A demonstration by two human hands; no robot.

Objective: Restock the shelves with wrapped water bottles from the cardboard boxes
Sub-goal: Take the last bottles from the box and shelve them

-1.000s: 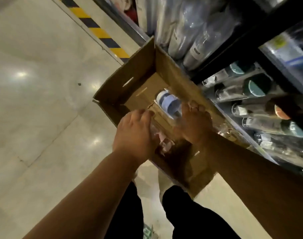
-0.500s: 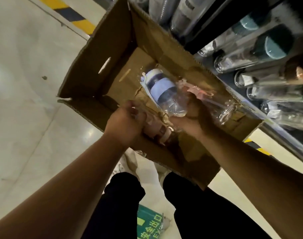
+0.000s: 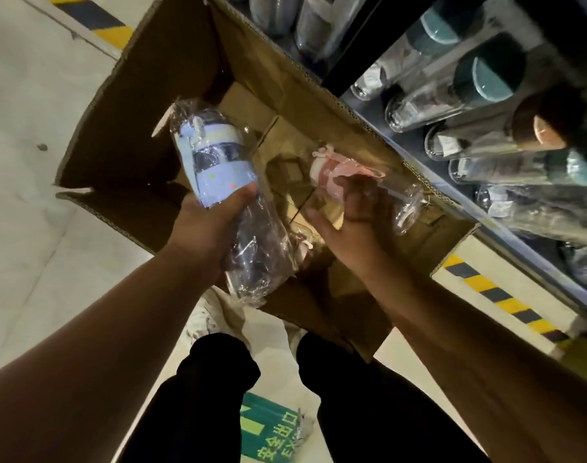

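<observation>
An open cardboard box stands on the floor against the shelf. My left hand grips a clear wrapped bottle with a blue lid and band, lifted above the box's near side. My right hand is closed around a second wrapped bottle with a pink lid, held over the right part of the box. A bit of pink wrapping shows low in the box between my hands. The shelf on the right holds several wrapped clear bottles with teal and brown lids.
Yellow-black hazard tape runs along the shelf base on the pale floor. A green floor sign lies between my feet. My dark trouser legs stand right behind the box. Open floor stretches to the left.
My left hand has taken the blue-lidded bottle and raised it from the box. My right hand has lifted the pink-lidded bottle. The view has moved closer to the box.
</observation>
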